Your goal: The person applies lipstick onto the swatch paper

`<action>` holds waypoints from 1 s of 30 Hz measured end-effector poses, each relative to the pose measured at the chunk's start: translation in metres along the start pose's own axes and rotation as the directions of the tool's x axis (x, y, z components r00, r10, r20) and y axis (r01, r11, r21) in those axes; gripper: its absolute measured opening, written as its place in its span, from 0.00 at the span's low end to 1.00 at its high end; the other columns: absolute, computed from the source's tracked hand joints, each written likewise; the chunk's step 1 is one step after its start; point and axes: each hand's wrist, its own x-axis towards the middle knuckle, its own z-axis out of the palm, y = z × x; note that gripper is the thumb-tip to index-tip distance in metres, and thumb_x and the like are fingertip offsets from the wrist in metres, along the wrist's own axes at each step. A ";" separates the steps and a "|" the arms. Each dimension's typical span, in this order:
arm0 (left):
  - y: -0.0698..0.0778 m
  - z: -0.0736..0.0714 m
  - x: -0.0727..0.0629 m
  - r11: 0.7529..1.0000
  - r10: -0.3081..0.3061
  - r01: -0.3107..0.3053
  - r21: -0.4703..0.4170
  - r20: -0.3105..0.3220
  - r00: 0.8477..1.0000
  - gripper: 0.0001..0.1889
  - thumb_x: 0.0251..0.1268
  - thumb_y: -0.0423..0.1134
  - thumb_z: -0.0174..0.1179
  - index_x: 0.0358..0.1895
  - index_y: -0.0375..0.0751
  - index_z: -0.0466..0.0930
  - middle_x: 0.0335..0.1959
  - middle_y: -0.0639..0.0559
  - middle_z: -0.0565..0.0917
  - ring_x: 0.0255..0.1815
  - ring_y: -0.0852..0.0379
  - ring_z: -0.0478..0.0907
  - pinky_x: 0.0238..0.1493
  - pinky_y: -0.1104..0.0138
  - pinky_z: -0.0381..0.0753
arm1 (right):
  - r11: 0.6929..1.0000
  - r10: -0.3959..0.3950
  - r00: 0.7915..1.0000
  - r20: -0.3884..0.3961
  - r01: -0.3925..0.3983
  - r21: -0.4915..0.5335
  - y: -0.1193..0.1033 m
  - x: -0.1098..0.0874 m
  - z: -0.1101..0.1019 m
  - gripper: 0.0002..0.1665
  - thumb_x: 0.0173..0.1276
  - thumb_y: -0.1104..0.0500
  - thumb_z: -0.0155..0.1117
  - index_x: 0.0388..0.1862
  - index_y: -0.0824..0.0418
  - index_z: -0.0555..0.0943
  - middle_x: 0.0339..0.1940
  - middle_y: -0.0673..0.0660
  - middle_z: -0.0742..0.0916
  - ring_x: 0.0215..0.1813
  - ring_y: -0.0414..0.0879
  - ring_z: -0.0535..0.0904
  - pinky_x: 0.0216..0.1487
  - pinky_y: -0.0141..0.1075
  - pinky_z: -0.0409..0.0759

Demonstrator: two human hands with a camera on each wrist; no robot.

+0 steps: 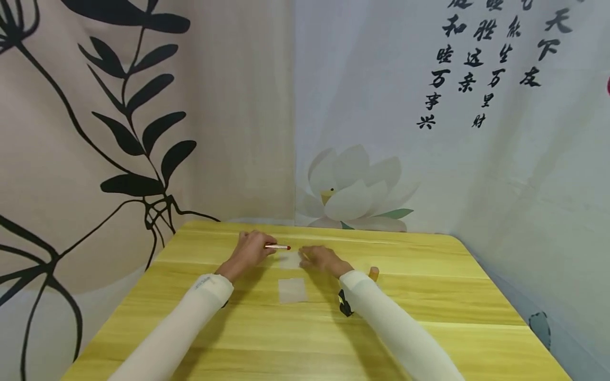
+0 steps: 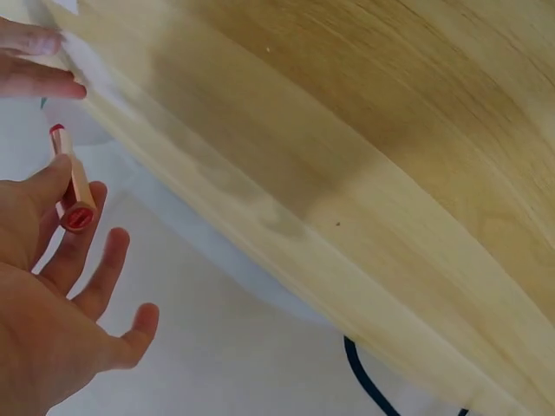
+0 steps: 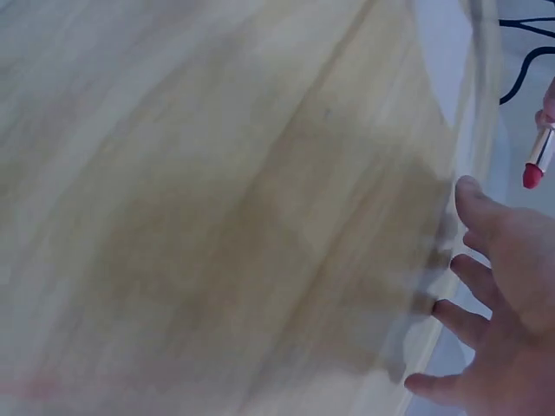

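My left hand (image 1: 250, 248) pinches an uncapped lipstick (image 1: 278, 246) between thumb and index finger, over the far part of the table. In the left wrist view the lipstick (image 2: 78, 184) shows a pinkish-gold tube, with its red tip pointing toward the right hand; the other fingers are loosely spread. My right hand (image 1: 324, 259) holds nothing. Its fingertips are right at the far white square sheet (image 1: 289, 260), which it partly covers. The right wrist view shows its fingers (image 3: 468, 321) spread and slightly bent. A second white sheet (image 1: 293, 290) lies flat nearer to me.
A small orange-brown cylinder (image 1: 374, 273) stands beyond the right forearm. The wooden table (image 1: 267, 338) ends at a far edge close behind both hands. Behind it hangs a printed cloth (image 1: 248, 132). A black strap piece (image 1: 345, 304) hangs under the right wrist.
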 end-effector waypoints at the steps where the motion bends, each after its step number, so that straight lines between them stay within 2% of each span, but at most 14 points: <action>1: 0.000 0.002 0.000 1.000 0.000 0.000 0.011 0.009 1.000 0.11 0.69 0.43 0.71 0.52 0.50 0.92 0.42 0.56 0.91 0.51 0.48 0.81 0.62 0.42 0.66 | 1.000 0.000 1.000 0.012 0.000 -0.031 0.000 0.001 0.002 0.15 0.80 0.50 0.63 0.56 0.58 0.81 0.71 0.61 0.80 0.67 0.61 0.79 0.63 0.61 0.76; 4: 0.001 0.006 0.001 1.000 -0.006 0.006 0.021 0.022 1.000 0.11 0.70 0.43 0.70 0.52 0.50 0.92 0.43 0.56 0.91 0.52 0.49 0.81 0.61 0.42 0.67 | 0.996 -0.006 0.999 0.036 0.010 -0.093 -0.001 0.001 0.004 0.09 0.80 0.49 0.62 0.44 0.53 0.79 0.75 0.60 0.77 0.70 0.62 0.76 0.63 0.69 0.72; 5: 0.001 0.008 0.001 1.000 -0.005 0.005 0.021 0.023 1.000 0.11 0.70 0.43 0.70 0.52 0.50 0.91 0.44 0.56 0.91 0.52 0.48 0.81 0.61 0.42 0.67 | 0.995 -0.004 0.999 0.042 0.008 -0.099 -0.002 0.001 0.004 0.08 0.81 0.49 0.61 0.44 0.52 0.80 0.77 0.59 0.75 0.73 0.62 0.74 0.65 0.71 0.69; 6: 0.001 0.009 0.002 1.000 -0.003 0.003 0.021 0.021 1.000 0.11 0.70 0.43 0.70 0.52 0.50 0.91 0.44 0.55 0.91 0.52 0.48 0.81 0.61 0.42 0.67 | 0.995 0.002 0.999 0.046 0.003 -0.103 -0.002 0.000 0.004 0.08 0.81 0.49 0.61 0.46 0.52 0.81 0.78 0.59 0.74 0.74 0.62 0.72 0.66 0.73 0.67; 8: 0.002 0.012 0.003 1.000 -0.002 0.002 0.013 0.016 1.000 0.10 0.70 0.42 0.70 0.51 0.49 0.92 0.44 0.55 0.91 0.52 0.48 0.80 0.62 0.41 0.66 | 0.994 0.021 0.999 0.050 -0.016 -0.105 -0.003 -0.001 0.002 0.14 0.81 0.48 0.61 0.57 0.52 0.83 0.79 0.58 0.73 0.76 0.62 0.70 0.68 0.74 0.63; 12: 0.001 0.017 0.005 1.000 -0.004 0.004 -0.001 0.009 1.000 0.09 0.70 0.41 0.70 0.50 0.49 0.92 0.44 0.54 0.91 0.52 0.47 0.80 0.62 0.42 0.65 | 0.994 0.048 0.998 0.047 -0.043 -0.098 -0.003 -0.003 -0.001 0.27 0.80 0.47 0.61 0.73 0.53 0.77 0.79 0.56 0.72 0.77 0.61 0.69 0.70 0.75 0.59; 18: 0.001 0.020 0.006 1.000 0.004 -0.004 -0.007 0.011 1.000 0.09 0.70 0.40 0.69 0.50 0.48 0.92 0.45 0.53 0.91 0.51 0.47 0.79 0.60 0.42 0.65 | 0.995 0.050 0.997 0.053 -0.045 -0.091 -0.005 -0.002 -0.002 0.28 0.80 0.48 0.62 0.75 0.53 0.76 0.79 0.58 0.73 0.77 0.62 0.69 0.70 0.75 0.59; 21: 0.001 0.022 0.006 1.000 0.006 -0.006 -0.003 0.006 1.000 0.08 0.70 0.39 0.69 0.49 0.48 0.92 0.44 0.54 0.91 0.50 0.47 0.79 0.60 0.42 0.65 | 0.994 0.045 0.998 0.054 -0.039 -0.104 -0.006 -0.001 -0.002 0.24 0.80 0.49 0.62 0.70 0.52 0.79 0.79 0.58 0.73 0.76 0.63 0.70 0.69 0.75 0.61; 25: 0.002 0.023 0.005 1.000 0.011 -0.011 -0.007 0.008 1.000 0.06 0.70 0.39 0.69 0.45 0.48 0.92 0.42 0.54 0.91 0.47 0.48 0.79 0.59 0.42 0.65 | 0.993 0.028 0.998 0.052 -0.021 -0.119 -0.006 -0.002 -0.002 0.12 0.81 0.50 0.61 0.53 0.54 0.82 0.78 0.59 0.73 0.74 0.64 0.72 0.66 0.75 0.65; 28: 0.002 0.024 0.006 1.000 0.023 -0.023 -0.005 0.016 1.000 0.04 0.70 0.38 0.69 0.43 0.47 0.92 0.40 0.54 0.91 0.44 0.48 0.78 0.57 0.43 0.66 | 0.993 0.010 0.999 0.051 -0.004 -0.115 -0.006 -0.002 -0.001 0.10 0.81 0.50 0.61 0.41 0.55 0.78 0.78 0.59 0.74 0.72 0.64 0.75 0.63 0.74 0.69; 30: 0.002 0.025 0.006 1.000 0.025 -0.025 -0.005 0.019 1.000 0.04 0.70 0.38 0.69 0.42 0.47 0.92 0.39 0.54 0.91 0.43 0.49 0.77 0.57 0.43 0.65 | 0.993 0.000 0.999 0.048 0.006 -0.118 -0.006 -0.002 -0.001 0.12 0.81 0.51 0.61 0.38 0.55 0.76 0.78 0.60 0.74 0.70 0.65 0.76 0.62 0.74 0.70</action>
